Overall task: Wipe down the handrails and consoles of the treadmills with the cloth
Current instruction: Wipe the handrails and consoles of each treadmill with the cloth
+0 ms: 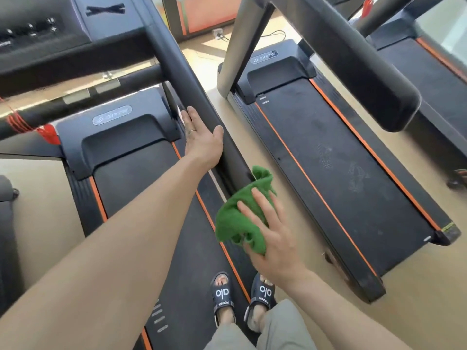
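I stand on the belt of a black treadmill. Its right handrail (187, 79) runs from the console (38, 34) at the top left down toward me. My left hand (202, 137) rests on the inner side of this rail, fingers straight and thumb over the top. A crumpled green cloth (240, 218) covers the near end of the rail. My right hand (270, 238) holds the cloth against the rail's end, with fingers spread over the fabric.
A second treadmill (328, 160) stands to the right across a narrow strip of beige floor, with its own thick handrail (366, 72) overhead. A third one is at the far right. A red safety cord (22, 122) hangs at the left. My sandalled feet (242, 299) stand on the belt's right edge.
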The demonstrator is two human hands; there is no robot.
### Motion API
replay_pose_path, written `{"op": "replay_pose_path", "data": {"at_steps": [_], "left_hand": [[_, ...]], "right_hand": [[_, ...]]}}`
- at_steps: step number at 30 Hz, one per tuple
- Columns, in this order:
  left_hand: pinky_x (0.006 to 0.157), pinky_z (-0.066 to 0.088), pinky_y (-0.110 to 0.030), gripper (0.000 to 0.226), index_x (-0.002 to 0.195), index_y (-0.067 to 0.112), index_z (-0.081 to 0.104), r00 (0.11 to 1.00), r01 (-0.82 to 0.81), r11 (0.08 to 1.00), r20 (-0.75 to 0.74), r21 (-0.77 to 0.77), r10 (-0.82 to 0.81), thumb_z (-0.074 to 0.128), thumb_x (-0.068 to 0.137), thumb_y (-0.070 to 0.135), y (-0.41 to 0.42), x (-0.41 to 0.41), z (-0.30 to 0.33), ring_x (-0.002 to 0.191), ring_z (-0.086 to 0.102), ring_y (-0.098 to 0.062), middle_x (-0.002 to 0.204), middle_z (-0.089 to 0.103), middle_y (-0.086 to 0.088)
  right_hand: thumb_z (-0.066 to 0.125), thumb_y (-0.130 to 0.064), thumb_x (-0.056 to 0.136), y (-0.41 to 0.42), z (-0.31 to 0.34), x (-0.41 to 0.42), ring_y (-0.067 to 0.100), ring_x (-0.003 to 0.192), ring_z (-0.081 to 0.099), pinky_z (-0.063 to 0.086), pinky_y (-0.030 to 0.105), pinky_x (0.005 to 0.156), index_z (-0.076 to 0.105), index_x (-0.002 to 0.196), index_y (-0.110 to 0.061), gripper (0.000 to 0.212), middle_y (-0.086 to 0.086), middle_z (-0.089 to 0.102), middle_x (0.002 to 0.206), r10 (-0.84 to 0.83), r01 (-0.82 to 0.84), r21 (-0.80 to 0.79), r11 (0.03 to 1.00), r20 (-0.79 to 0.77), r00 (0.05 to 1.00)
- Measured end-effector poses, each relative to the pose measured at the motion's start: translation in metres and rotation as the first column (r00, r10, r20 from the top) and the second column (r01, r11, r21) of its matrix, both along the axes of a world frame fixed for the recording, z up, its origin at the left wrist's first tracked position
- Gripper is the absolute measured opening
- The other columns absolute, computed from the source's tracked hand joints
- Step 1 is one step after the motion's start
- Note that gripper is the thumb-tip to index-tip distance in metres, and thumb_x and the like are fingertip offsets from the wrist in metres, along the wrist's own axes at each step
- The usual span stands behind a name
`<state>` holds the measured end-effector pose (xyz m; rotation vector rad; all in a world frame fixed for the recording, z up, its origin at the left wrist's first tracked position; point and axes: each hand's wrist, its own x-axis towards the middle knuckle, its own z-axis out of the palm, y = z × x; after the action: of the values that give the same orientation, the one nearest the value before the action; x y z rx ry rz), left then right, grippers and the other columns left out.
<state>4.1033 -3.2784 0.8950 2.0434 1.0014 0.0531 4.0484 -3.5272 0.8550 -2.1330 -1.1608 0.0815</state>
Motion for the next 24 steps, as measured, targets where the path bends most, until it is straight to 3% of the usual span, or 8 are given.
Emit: {"op": "replay_pose_path", "data": {"at_steps": [2, 4, 6, 12, 14, 17, 20, 24], "left_hand": [[0.121, -0.001, -0.029, 0.077, 0.158, 0.010, -0.017, 1.000, -0.011, 1.000, 0.010, 0.003, 0.011, 0.036, 0.107, 0.032, -0.002, 0.001, 0.000, 0.155, -0.012, -0.018, 0.166, -0.025, -0.007], [0.121, 0.000, -0.029, 0.076, 0.158, 0.010, -0.017, 0.999, -0.029, 1.000, 0.016, 0.003, 0.029, 0.036, 0.107, 0.031, -0.003, 0.001, 0.000, 0.155, -0.011, -0.018, 0.166, -0.024, -0.007], [0.121, 0.000, -0.030, 0.076, 0.158, 0.012, -0.017, 0.999, -0.038, 0.999, 0.014, -0.005, 0.038, 0.035, 0.107, 0.031, -0.004, 0.003, -0.001, 0.155, -0.011, -0.019, 0.166, -0.024, -0.006], [0.122, 0.005, -0.033, 0.074, 0.158, 0.016, -0.019, 0.999, -0.045, 0.999, 0.007, -0.004, 0.045, 0.031, 0.107, 0.033, -0.006, 0.002, -0.003, 0.156, -0.007, -0.019, 0.166, -0.025, -0.001], [0.122, 0.005, -0.035, 0.074, 0.158, 0.017, -0.019, 0.999, -0.042, 0.999, 0.002, 0.006, 0.042, 0.031, 0.107, 0.035, -0.007, 0.002, -0.003, 0.156, -0.006, -0.020, 0.166, -0.025, -0.001], [0.123, 0.008, -0.036, 0.074, 0.159, 0.016, -0.018, 0.999, -0.036, 0.999, -0.035, 0.026, 0.037, 0.031, 0.107, 0.038, -0.006, 0.000, -0.001, 0.156, -0.002, -0.023, 0.167, -0.024, -0.002], [0.122, 0.011, -0.035, 0.074, 0.159, 0.016, -0.018, 0.998, -0.015, 0.999, -0.061, 0.032, 0.017, 0.031, 0.108, 0.039, -0.006, -0.002, 0.004, 0.156, 0.000, -0.024, 0.167, -0.023, -0.002], [0.121, 0.014, -0.035, 0.074, 0.159, 0.016, -0.019, 0.998, -0.011, 1.000, -0.055, 0.026, 0.012, 0.030, 0.108, 0.039, -0.007, -0.004, 0.005, 0.156, 0.001, -0.024, 0.167, -0.024, -0.001]], "right_hand": [[0.052, -0.044, 0.096, 0.016, 0.004, -0.009, 0.012, 0.131, 0.054, 0.044, 0.040, 0.111, 0.063, 0.132, -0.029, 0.041, -0.007, 0.060, 0.139, -0.318, 0.396, 0.093, 0.914, -0.443, 0.838], [0.049, -0.057, 0.095, 0.024, 0.011, -0.009, 0.009, 0.100, 0.068, 0.055, 0.042, 0.092, 0.070, 0.108, -0.025, 0.041, -0.011, 0.073, 0.102, -0.458, 0.600, -0.023, 0.800, -0.671, 0.584], [0.048, -0.060, 0.096, 0.025, 0.015, -0.008, 0.009, 0.088, 0.068, 0.055, 0.036, 0.086, 0.072, 0.097, -0.022, 0.045, -0.010, 0.074, 0.090, -0.498, 0.678, -0.104, 0.728, -0.760, 0.418], [0.044, -0.064, 0.096, 0.032, 0.020, -0.011, 0.015, 0.099, 0.066, 0.050, 0.034, 0.089, 0.065, 0.118, -0.022, 0.052, -0.003, 0.071, 0.111, -0.277, 0.805, -0.395, 0.442, -0.914, -0.296], [0.040, -0.058, 0.100, 0.035, 0.031, -0.011, 0.019, 0.087, 0.060, 0.049, 0.034, 0.080, 0.063, 0.100, -0.023, 0.042, 0.000, 0.064, 0.099, -0.203, 0.800, -0.466, 0.377, -0.885, -0.419], [0.038, -0.031, 0.095, 0.039, 0.040, -0.008, 0.032, 0.087, 0.051, 0.050, 0.062, 0.090, 0.070, 0.086, -0.021, 0.035, 0.005, 0.052, 0.094, -0.056, 0.804, -0.485, 0.344, -0.866, -0.498], [0.042, -0.017, 0.085, 0.042, 0.049, -0.004, 0.034, 0.100, 0.058, 0.048, 0.051, 0.087, 0.071, 0.094, -0.014, 0.031, 0.005, 0.061, 0.112, 0.039, 0.780, -0.543, 0.312, -0.813, -0.581], [0.050, -0.007, 0.059, 0.038, 0.061, 0.008, 0.047, 0.108, 0.055, 0.043, 0.063, 0.091, 0.068, 0.105, -0.009, 0.050, 0.021, 0.063, 0.118, 0.118, 0.663, -0.680, 0.313, -0.665, -0.737]]}}
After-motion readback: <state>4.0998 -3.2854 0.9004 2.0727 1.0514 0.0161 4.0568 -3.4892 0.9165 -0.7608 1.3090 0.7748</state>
